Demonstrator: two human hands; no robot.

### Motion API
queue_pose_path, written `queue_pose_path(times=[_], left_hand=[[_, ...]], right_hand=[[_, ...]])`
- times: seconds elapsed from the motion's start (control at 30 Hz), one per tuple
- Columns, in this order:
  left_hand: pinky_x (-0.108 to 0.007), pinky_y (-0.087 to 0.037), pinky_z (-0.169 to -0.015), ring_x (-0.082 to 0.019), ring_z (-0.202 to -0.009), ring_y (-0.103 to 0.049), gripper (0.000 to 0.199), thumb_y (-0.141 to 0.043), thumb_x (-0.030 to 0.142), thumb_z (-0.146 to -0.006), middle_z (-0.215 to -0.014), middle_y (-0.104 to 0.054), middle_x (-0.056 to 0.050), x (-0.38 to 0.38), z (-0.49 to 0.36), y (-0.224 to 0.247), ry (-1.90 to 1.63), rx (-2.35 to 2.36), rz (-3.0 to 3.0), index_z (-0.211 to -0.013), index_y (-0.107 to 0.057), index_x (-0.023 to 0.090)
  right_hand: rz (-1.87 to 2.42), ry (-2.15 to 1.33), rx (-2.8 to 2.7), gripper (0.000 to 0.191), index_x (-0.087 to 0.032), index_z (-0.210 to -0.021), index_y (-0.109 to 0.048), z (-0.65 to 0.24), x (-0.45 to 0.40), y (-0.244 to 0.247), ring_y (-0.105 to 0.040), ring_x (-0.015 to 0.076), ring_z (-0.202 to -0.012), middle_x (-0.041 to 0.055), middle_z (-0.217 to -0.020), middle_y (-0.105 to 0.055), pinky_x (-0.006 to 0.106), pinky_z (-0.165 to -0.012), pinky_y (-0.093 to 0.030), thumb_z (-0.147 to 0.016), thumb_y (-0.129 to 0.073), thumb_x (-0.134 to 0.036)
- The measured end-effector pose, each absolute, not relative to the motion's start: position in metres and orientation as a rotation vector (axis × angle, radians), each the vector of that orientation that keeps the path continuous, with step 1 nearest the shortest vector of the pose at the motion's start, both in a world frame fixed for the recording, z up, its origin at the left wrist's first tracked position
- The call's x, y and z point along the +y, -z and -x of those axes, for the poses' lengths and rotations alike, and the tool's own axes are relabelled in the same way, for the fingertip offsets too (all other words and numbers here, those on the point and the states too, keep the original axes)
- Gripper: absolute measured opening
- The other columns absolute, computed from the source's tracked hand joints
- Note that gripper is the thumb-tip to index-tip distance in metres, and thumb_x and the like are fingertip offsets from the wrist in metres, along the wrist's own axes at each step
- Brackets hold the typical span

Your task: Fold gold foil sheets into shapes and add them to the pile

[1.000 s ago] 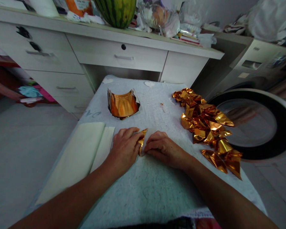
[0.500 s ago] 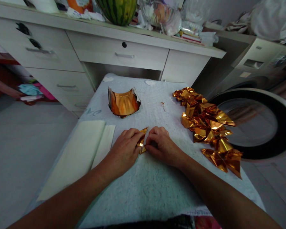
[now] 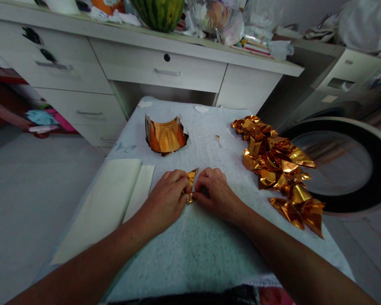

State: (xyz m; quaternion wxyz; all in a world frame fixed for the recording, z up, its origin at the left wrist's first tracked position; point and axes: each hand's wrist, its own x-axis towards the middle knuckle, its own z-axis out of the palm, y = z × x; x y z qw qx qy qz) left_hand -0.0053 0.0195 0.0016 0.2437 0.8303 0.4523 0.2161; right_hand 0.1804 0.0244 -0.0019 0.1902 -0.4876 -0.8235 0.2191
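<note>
A small folded piece of gold foil paper [image 3: 192,177] lies between my two hands at the middle of the cloth-covered table. My left hand [image 3: 169,197] grips its left side, thumb and fingers closed on it. At its lower right corner, my right hand [image 3: 217,192] pinches the foil with curled fingers. Part of the piece is hidden under the left fingers. Beyond the hands stands a curved stack of gold foil sheets [image 3: 167,136]. A pile of folded gold foil pieces [image 3: 273,161] spreads along the right side.
Pale yellow paper sheets [image 3: 98,207] lie along the left of the table [image 3: 184,262]. A thin foil scrap [image 3: 218,139] rests near the far middle. Behind are white drawers [image 3: 165,70] and a counter with a watermelon [image 3: 160,15]. An open washing machine door [image 3: 336,165] is at right.
The left fingers have shifted slightly over the foil piece, and its lower corner looks more folded. Both hands stay in nearly the same place; the view has moved slightly.
</note>
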Motion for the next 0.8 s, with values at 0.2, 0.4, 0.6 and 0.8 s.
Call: queue_pose_path(times=[0.2, 0.4, 0.6, 0.8], left_hand=[[-0.043, -0.045, -0.09, -0.024, -0.101, -0.051, 0.011, -0.054, 0.012, -0.084, -0.104, -0.057, -0.006, 0.018, 0.0068, -0.0036, -0.593, 1.214, -2.252, -0.078, -0.056, 0.02], [-0.044, -0.045, -0.091, -0.025, -0.103, -0.051, 0.009, -0.06, 0.016, -0.082, -0.105, -0.057, -0.005, 0.0163, 0.0066, -0.0032, -0.609, 1.228, -2.234, -0.076, -0.055, 0.021], [-0.045, -0.044, -0.092, -0.025, -0.103, -0.051, 0.011, -0.063, 0.015, -0.081, -0.105, -0.057, -0.006, 0.0162, 0.0055, -0.0006, -0.619, 1.24, -2.244, -0.075, -0.055, 0.02], [-0.045, -0.045, -0.092, -0.025, -0.104, -0.051, 0.009, -0.057, 0.013, -0.084, -0.106, -0.056, -0.006, 0.0166, 0.0065, -0.002, -0.595, 1.235, -2.234, -0.078, -0.056, 0.02]], right_hand=[[1.377, -0.618, -2.315, 0.005, -0.019, -0.079, -0.064, -0.1792, 0.0251, 0.0014, -0.046, 0.0217, -0.093, 0.005, -0.097, -0.058, 0.038, -0.082, -0.035, -0.083, -0.067, -0.019], [1.38, -0.605, -2.313, 0.006, -0.019, -0.077, -0.064, -0.1791, 0.0254, 0.0012, -0.045, 0.0215, -0.092, 0.0048, -0.096, -0.058, 0.037, -0.081, -0.035, -0.082, -0.067, -0.017], [1.373, -0.598, -2.312, 0.006, -0.019, -0.077, -0.063, -0.1796, 0.0249, 0.0017, -0.046, 0.021, -0.091, 0.0044, -0.095, -0.058, 0.037, -0.081, -0.035, -0.081, -0.066, -0.016], [1.369, -0.599, -2.309, 0.005, -0.019, -0.078, -0.064, -0.1798, 0.0251, 0.0033, -0.046, 0.0211, -0.092, 0.0045, -0.096, -0.059, 0.037, -0.081, -0.035, -0.081, -0.068, -0.018]])
